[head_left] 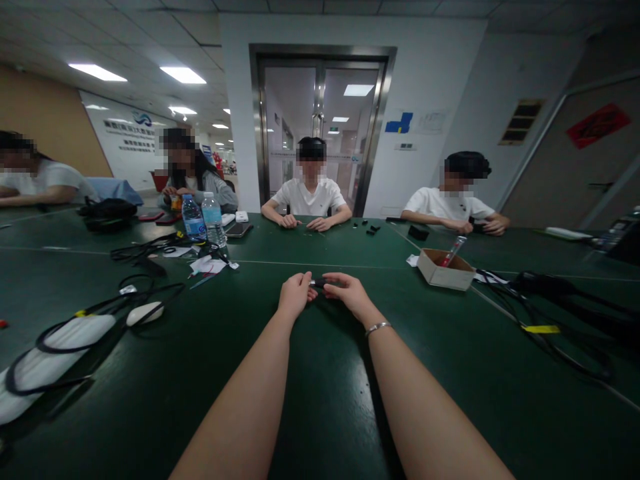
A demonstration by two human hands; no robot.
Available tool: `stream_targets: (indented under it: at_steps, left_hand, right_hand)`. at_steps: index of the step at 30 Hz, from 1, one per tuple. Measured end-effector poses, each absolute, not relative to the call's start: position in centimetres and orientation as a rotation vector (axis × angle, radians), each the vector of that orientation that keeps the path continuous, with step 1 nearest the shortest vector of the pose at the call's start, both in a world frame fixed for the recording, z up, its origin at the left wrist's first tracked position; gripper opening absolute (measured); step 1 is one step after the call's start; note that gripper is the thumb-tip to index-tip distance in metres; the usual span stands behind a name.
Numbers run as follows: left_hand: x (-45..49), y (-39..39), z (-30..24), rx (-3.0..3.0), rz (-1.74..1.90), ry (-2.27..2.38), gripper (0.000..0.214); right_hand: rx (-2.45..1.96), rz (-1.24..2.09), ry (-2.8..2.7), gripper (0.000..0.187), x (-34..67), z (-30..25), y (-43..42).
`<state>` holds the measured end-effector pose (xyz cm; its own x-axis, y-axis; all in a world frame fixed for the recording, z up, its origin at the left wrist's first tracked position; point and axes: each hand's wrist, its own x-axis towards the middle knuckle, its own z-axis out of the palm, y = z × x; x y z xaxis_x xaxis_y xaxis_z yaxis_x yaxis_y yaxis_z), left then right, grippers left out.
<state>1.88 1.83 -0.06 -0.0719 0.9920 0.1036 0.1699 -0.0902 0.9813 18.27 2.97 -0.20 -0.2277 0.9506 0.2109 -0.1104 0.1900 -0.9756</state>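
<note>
Both my hands meet over the green table, around a small black piece with a silver end [318, 283]; its exact kind is too small to make out. My left hand [296, 294] is closed, thumb and fingers pinching the silver end. From the other side, the thumb and fingers of my right hand [347, 292] close on the black end. Fingers cover part of the piece. It is held roughly level, just above the tabletop [325, 373].
Water bottles [213, 220], a phone [239, 230] and tangled black cables [150, 283] lie left, near a white power strip [65, 360] and a mouse [145, 313]. At right are an open box [447, 275] and more cables [555, 333]. Several people sit across the table.
</note>
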Motion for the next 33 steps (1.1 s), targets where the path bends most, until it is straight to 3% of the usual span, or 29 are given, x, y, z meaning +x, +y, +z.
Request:
stream_targets:
  at_steps: [17,33]
  left_hand:
    - [1.79,1.56,0.38,1.424,1.219,1.496,0.039]
    - [1.97,1.52,0.41,1.381,1.243,1.43,0.031]
  right_hand:
    - [-0.877,1.276,-1.399,0.042,18.28,-0.13,2.85]
    - [-0.884,1.33,-1.335,0.037,18.22,0.23,2.56]
